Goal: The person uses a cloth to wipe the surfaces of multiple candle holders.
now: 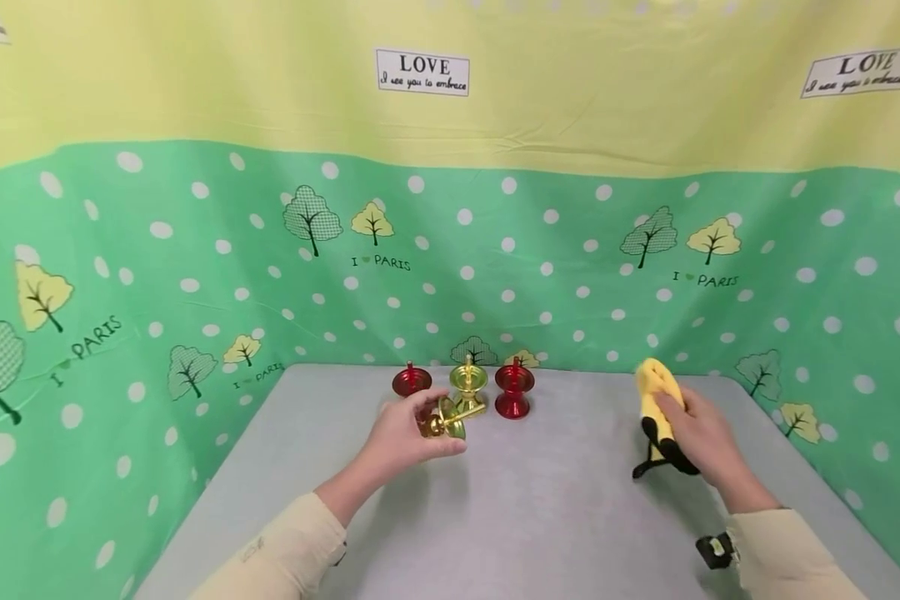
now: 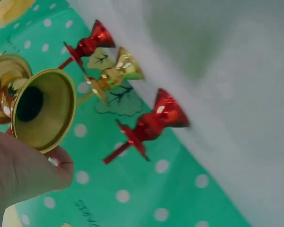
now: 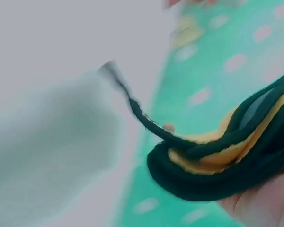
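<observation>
My left hand (image 1: pixel 403 432) grips a gold metal candle holder (image 1: pixel 452 418), tilted sideways above the table with its spike pointing right. In the left wrist view the gold holder's hollow base (image 2: pixel 57 111) faces the camera. Over on the right, my right hand (image 1: pixel 701 435) holds a bunched yellow cloth (image 1: pixel 658 398) with black edging, lifted off the table. A black strip (image 3: pixel 149 124) dangles from it in the right wrist view. Behind the left hand, a red candle holder (image 1: pixel 411 382), a gold one (image 1: pixel 468 377) and another red one (image 1: pixel 513 403) stand upright in a row.
The grey-covered table (image 1: pixel 555 500) spreads below both hands. A green and yellow printed curtain (image 1: pixel 435 292) hangs along its back and sides. By the right sleeve sits a small black device (image 1: pixel 715 550).
</observation>
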`<control>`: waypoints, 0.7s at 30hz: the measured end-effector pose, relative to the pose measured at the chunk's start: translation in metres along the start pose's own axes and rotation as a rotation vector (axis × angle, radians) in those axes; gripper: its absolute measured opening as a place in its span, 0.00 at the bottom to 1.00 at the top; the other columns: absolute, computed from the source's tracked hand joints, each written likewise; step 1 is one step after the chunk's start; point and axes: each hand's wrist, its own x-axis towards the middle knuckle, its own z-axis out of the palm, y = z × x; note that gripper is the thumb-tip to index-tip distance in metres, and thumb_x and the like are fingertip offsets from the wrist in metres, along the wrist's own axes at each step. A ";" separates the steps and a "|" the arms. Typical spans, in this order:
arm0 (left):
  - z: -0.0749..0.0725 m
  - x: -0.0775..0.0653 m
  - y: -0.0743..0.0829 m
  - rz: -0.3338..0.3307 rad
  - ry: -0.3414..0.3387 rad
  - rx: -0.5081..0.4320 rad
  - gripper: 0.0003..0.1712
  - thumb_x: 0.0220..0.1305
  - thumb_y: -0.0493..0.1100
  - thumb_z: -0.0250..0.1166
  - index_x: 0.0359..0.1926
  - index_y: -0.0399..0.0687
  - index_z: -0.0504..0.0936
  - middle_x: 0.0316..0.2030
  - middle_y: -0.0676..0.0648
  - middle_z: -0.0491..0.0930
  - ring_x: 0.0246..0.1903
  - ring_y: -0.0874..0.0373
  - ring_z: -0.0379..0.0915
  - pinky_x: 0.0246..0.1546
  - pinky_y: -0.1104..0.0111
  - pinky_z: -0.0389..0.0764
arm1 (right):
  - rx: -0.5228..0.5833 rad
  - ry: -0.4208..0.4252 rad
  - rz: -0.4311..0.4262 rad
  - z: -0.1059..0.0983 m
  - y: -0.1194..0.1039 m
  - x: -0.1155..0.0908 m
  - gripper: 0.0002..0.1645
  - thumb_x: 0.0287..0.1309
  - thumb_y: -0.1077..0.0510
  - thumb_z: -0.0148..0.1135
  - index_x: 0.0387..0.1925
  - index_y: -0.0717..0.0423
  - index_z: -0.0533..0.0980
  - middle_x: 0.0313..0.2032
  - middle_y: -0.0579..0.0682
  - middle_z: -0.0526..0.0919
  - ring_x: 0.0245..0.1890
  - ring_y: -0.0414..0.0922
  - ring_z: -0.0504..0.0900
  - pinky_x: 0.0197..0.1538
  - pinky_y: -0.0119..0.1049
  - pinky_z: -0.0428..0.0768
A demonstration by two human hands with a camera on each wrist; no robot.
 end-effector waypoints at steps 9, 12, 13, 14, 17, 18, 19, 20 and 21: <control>0.012 0.005 0.044 0.192 -0.162 0.242 0.46 0.45 0.65 0.86 0.65 0.58 0.85 0.50 0.54 0.92 0.48 0.58 0.83 0.62 0.50 0.69 | -0.208 0.008 -0.897 0.064 -0.110 -0.039 0.26 0.68 0.63 0.68 0.66 0.50 0.80 0.63 0.58 0.85 0.56 0.56 0.89 0.52 0.49 0.91; 0.013 0.004 0.050 0.205 -0.186 0.196 0.42 0.45 0.61 0.87 0.63 0.57 0.87 0.49 0.56 0.92 0.49 0.62 0.85 0.64 0.55 0.74 | -0.353 0.029 -1.041 0.078 -0.114 -0.043 0.29 0.66 0.60 0.70 0.68 0.45 0.79 0.68 0.59 0.81 0.69 0.65 0.80 0.61 0.58 0.86; 0.013 0.004 0.051 0.197 -0.197 0.168 0.41 0.45 0.59 0.88 0.62 0.56 0.87 0.50 0.56 0.92 0.49 0.63 0.86 0.63 0.59 0.77 | -0.367 0.021 -1.053 0.080 -0.112 -0.044 0.28 0.67 0.57 0.70 0.67 0.44 0.80 0.68 0.60 0.81 0.69 0.65 0.80 0.60 0.59 0.86; 0.012 0.003 0.051 0.190 -0.209 0.145 0.41 0.45 0.57 0.88 0.62 0.55 0.88 0.50 0.56 0.91 0.49 0.63 0.86 0.60 0.63 0.81 | -0.366 0.004 -1.051 0.081 -0.111 -0.045 0.26 0.70 0.53 0.69 0.67 0.43 0.80 0.68 0.59 0.80 0.69 0.64 0.79 0.61 0.59 0.86; 0.012 0.000 0.052 0.203 -0.229 0.127 0.40 0.45 0.55 0.89 0.61 0.52 0.88 0.49 0.55 0.92 0.48 0.63 0.86 0.51 0.68 0.86 | -0.264 -0.070 -0.955 0.084 -0.108 -0.049 0.19 0.77 0.48 0.61 0.64 0.42 0.82 0.69 0.55 0.81 0.69 0.60 0.80 0.63 0.59 0.84; 0.013 -0.001 0.054 0.221 -0.231 0.150 0.40 0.45 0.55 0.89 0.61 0.52 0.88 0.49 0.55 0.92 0.47 0.63 0.87 0.53 0.68 0.85 | -0.216 -0.096 -0.897 0.086 -0.109 -0.051 0.18 0.79 0.46 0.60 0.62 0.42 0.83 0.68 0.54 0.82 0.68 0.58 0.82 0.62 0.57 0.85; 0.013 -0.002 0.056 0.243 -0.231 0.184 0.40 0.46 0.56 0.88 0.61 0.53 0.89 0.48 0.55 0.92 0.46 0.64 0.86 0.55 0.66 0.83 | -0.164 -0.123 -0.840 0.088 -0.110 -0.052 0.16 0.80 0.46 0.59 0.60 0.42 0.83 0.67 0.53 0.83 0.65 0.55 0.83 0.61 0.54 0.85; 0.014 -0.003 0.057 0.270 -0.222 0.226 0.39 0.46 0.57 0.88 0.61 0.53 0.89 0.47 0.55 0.93 0.45 0.64 0.86 0.55 0.63 0.80 | -0.111 -0.147 -0.789 0.090 -0.112 -0.053 0.15 0.80 0.48 0.58 0.59 0.44 0.83 0.64 0.52 0.84 0.60 0.52 0.85 0.57 0.50 0.86; 0.015 -0.004 0.059 0.297 -0.210 0.268 0.39 0.46 0.58 0.88 0.60 0.53 0.89 0.46 0.56 0.93 0.44 0.64 0.85 0.56 0.60 0.78 | -0.061 -0.171 -0.742 0.091 -0.113 -0.053 0.13 0.80 0.51 0.59 0.58 0.46 0.82 0.62 0.52 0.85 0.54 0.49 0.86 0.53 0.45 0.87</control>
